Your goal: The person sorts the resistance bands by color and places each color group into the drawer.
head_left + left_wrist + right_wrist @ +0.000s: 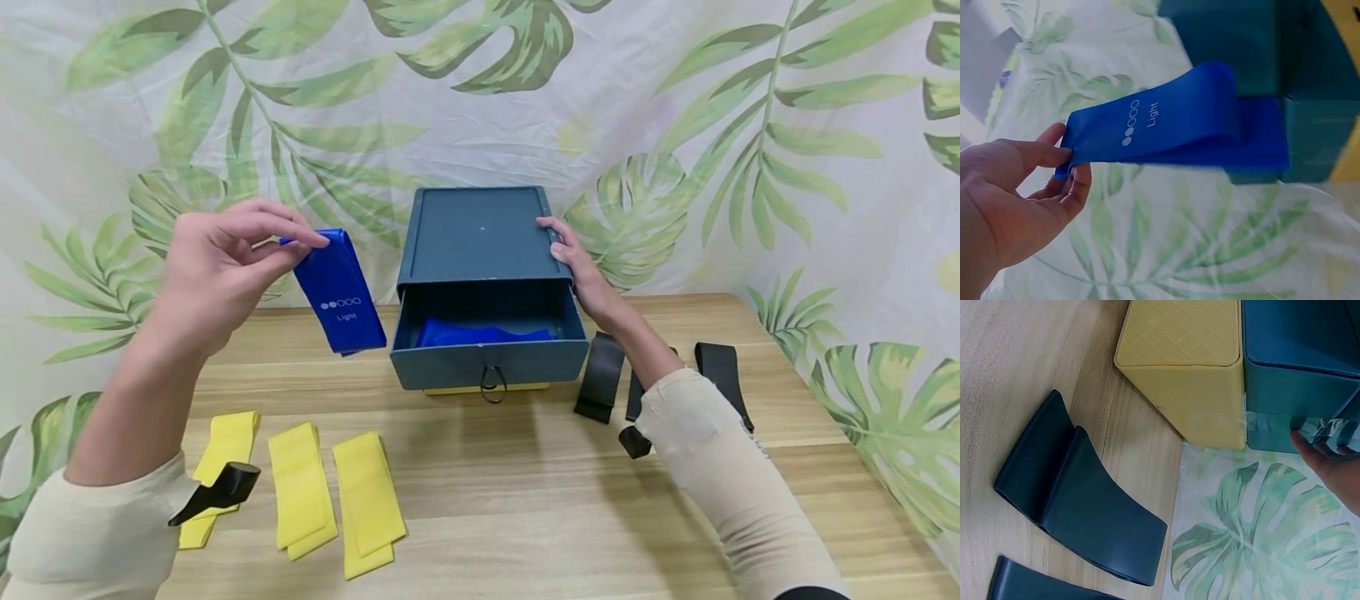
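Note:
My left hand (232,267) pinches the top end of a folded blue resistance band (341,300), which hangs just left of the open drawer and is printed "Light" with a row of small circles. In the left wrist view, thumb and fingers grip one end of the folded band (1147,128). A dark teal drawer box (480,229) has its drawer (442,367) pulled out, and blue bands (480,333) lie inside. On the box's right edge rests my right hand (588,275). From the right wrist, that hand's fingertips (1297,439) touch the box's side.
Under the teal box is a yellow drawer box (1179,394). Yellow bands (367,500) lie folded at the table's front left, and black bands (602,375) at the right, partly behind my right forearm. A leaf-patterned cloth (480,125) hangs behind the table.

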`<state>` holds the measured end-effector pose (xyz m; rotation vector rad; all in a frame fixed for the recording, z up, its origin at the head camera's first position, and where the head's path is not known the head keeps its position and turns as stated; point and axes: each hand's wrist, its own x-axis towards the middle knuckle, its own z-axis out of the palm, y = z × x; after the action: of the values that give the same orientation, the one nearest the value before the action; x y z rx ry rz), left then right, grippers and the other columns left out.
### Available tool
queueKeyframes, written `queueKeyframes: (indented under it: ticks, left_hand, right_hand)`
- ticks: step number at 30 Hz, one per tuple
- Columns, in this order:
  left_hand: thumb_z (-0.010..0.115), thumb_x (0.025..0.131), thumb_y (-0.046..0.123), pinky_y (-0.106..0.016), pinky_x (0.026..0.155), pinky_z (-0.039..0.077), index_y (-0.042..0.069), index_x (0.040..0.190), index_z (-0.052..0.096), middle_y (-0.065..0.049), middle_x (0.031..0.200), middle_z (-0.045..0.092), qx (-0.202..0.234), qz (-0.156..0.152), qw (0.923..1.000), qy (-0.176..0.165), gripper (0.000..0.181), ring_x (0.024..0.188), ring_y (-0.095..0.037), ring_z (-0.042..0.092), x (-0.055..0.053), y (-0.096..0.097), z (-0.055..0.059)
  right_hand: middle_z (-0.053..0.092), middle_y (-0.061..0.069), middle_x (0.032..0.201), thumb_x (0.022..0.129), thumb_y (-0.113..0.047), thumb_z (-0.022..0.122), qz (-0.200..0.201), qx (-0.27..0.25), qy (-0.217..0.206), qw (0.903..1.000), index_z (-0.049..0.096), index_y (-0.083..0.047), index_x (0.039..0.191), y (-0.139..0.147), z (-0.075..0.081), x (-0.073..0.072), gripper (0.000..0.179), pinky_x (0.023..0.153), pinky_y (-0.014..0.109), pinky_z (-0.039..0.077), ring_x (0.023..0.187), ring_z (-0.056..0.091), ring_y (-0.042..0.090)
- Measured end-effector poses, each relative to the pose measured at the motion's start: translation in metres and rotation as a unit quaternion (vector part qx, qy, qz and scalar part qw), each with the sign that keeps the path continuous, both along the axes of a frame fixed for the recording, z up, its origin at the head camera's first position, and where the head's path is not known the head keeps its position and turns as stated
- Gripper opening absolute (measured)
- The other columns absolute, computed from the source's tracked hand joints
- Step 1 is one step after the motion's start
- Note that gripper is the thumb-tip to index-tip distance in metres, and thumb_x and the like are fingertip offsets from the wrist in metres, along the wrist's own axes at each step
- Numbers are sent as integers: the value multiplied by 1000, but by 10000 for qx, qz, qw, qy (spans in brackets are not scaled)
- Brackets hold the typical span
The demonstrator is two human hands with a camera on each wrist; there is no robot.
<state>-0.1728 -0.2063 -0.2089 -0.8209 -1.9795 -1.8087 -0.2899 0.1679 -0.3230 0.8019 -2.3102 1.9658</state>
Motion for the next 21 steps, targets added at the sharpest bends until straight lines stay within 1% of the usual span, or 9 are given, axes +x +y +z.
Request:
queueKeyframes:
  ticks: [4, 7, 10, 15, 18, 20, 21]
  left_hand:
    - [60, 87, -28, -20, 88, 57, -17, 91, 75, -12, 96, 71, 113, -80, 9999, -18, 19, 103, -27, 61, 4, 8, 13]
    - [61, 87, -28, -23, 89, 57, -19, 91, 74, -14, 96, 70, 223, -233, 9995, -2, 16, 105, -29, 59, 7, 17, 22]
    - [62, 86, -28, -25, 90, 58, -22, 92, 72, -17, 97, 69, 332, -382, 9986, 119, 13, 106, -31, 58, 8, 29, 31]
    - [61, 86, -28, -25, 88, 58, -25, 92, 70, -20, 96, 65, 404, -434, 9973, 433, 12, 102, -32, 57, 8, 48, 43]
    - [60, 87, -27, -23, 85, 58, -24, 90, 71, -18, 95, 64, 265, -457, 9972, 522, 12, 100, -32, 55, 7, 60, 48]
    - [60, 88, -24, -17, 79, 56, -21, 89, 73, -14, 93, 64, -37, -372, 9976, 575, 13, 98, -29, 53, 6, 66, 51]
    - [60, 89, -22, -15, 76, 53, -18, 88, 75, -12, 93, 64, -286, -247, 9974, 617, 15, 96, -26, 52, 6, 70, 52]
  right_hand:
    - [6, 13, 169, 101, -32, 33, 6, -13, -27, 10000, 25, -8, 161, 0, 1, 1, 65, 121, 62, 16, 151, 17, 39]
    - [6, 13, 169, 101, -33, 32, 9, -51, -55, 10000, 25, -8, 161, 0, 1, 1, 65, 121, 62, 17, 150, 19, 39]
    - [7, 13, 169, 101, -32, 32, 5, -73, -59, 10000, 25, -8, 160, 0, 1, 2, 65, 121, 61, 18, 149, 20, 40]
    - [7, 13, 169, 101, -31, 32, 13, -78, -41, 10000, 25, -7, 160, -1, 2, 3, 64, 121, 60, 18, 149, 21, 38]
    - [7, 13, 169, 101, -31, 32, 22, -79, -52, 10000, 25, -7, 160, -1, 2, 3, 65, 121, 60, 18, 149, 21, 38]
    - [7, 13, 169, 101, -31, 32, 18, -75, -63, 10000, 25, -7, 160, -1, 2, 3, 65, 121, 60, 17, 149, 20, 38]
    - [6, 13, 170, 101, -31, 32, 20, -76, -74, 9999, 24, -7, 161, -2, 2, 3, 65, 121, 60, 17, 150, 20, 38]
